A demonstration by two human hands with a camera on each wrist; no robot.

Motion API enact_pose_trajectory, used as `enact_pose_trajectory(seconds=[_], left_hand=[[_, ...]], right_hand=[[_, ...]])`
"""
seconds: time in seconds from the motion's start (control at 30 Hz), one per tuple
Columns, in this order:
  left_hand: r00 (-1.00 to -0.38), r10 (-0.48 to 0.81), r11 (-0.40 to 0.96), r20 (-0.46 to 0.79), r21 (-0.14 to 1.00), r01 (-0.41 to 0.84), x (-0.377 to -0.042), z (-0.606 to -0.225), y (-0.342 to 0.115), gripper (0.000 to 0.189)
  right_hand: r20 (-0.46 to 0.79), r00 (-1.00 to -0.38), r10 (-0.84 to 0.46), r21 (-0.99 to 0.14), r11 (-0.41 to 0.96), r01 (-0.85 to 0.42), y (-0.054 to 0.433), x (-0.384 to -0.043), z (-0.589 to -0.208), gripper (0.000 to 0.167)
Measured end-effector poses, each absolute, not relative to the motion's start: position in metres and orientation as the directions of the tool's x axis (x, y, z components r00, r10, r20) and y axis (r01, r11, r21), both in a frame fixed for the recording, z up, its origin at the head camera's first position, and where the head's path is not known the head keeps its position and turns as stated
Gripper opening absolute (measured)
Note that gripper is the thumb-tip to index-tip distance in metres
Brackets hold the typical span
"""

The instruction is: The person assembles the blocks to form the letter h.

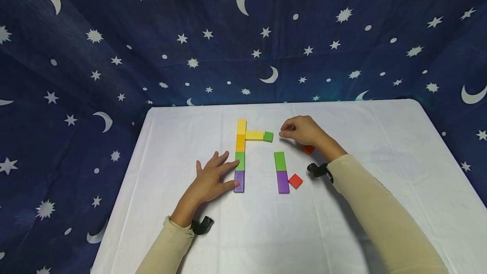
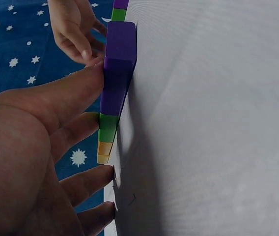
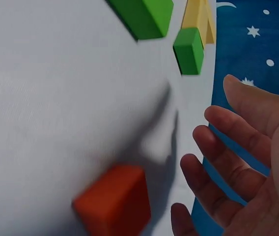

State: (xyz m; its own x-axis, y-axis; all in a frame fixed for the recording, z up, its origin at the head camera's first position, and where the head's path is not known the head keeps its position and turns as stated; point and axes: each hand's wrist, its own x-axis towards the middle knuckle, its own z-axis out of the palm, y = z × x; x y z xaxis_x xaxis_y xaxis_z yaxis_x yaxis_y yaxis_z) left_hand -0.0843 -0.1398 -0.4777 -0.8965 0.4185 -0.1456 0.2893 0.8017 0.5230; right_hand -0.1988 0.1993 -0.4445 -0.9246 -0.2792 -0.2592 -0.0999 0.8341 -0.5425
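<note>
On the white cloth, a column of blocks runs away from me: a purple block [image 1: 239,181], a green block [image 1: 240,161] and two yellow blocks [image 1: 241,134]. My left hand [image 1: 210,182] touches its left side, thumb at the purple block and a finger at the green one, fingers spread. A third yellow block [image 1: 254,135] extends right from the column, ending at a small green block [image 1: 268,137]. Just right of that, my right hand [image 1: 303,130] hovers with relaxed fingers and nothing between them. Beneath its wrist lies an orange-red block [image 1: 308,149], partly hidden in the head view.
Nearer me, another green block [image 1: 280,161] and purple block [image 1: 283,182] form a short column, with a red block [image 1: 295,181] set at an angle against its right side. A dark blue curtain [image 1: 213,75] with moons and stars hangs behind the table.
</note>
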Motion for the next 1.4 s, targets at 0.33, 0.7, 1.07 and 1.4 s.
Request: enact_pose_trajectory(seconds=[0.33,0.7,1.07,1.4], left_hand=[[-0.898,0.415,0.805,-0.148,0.519,0.287,-0.083,-0.478,-0.141,0.065],[-0.896,0.420,0.803,-0.141,0.518,0.295,-0.083,-0.479,-0.142,0.064],[-0.897,0.423,0.796,-0.131,0.527,0.299,-0.083,-0.479,-0.142,0.065],[-0.895,0.425,0.795,-0.132,0.528,0.300,-0.083,-0.479,-0.141,0.065]], right_hand=[[-0.301,-0.903,-0.306,-0.523,0.845,-0.112,0.236,-0.186,-0.440,0.027],[-0.306,-0.867,-0.394,-0.528,0.828,-0.190,0.269,-0.170,-0.448,0.025],[-0.247,-0.897,-0.368,-0.546,0.817,-0.185,0.277,-0.163,-0.458,0.021],[-0.231,-0.904,-0.360,-0.594,0.788,-0.161,0.278,-0.159,-0.455,0.019]])
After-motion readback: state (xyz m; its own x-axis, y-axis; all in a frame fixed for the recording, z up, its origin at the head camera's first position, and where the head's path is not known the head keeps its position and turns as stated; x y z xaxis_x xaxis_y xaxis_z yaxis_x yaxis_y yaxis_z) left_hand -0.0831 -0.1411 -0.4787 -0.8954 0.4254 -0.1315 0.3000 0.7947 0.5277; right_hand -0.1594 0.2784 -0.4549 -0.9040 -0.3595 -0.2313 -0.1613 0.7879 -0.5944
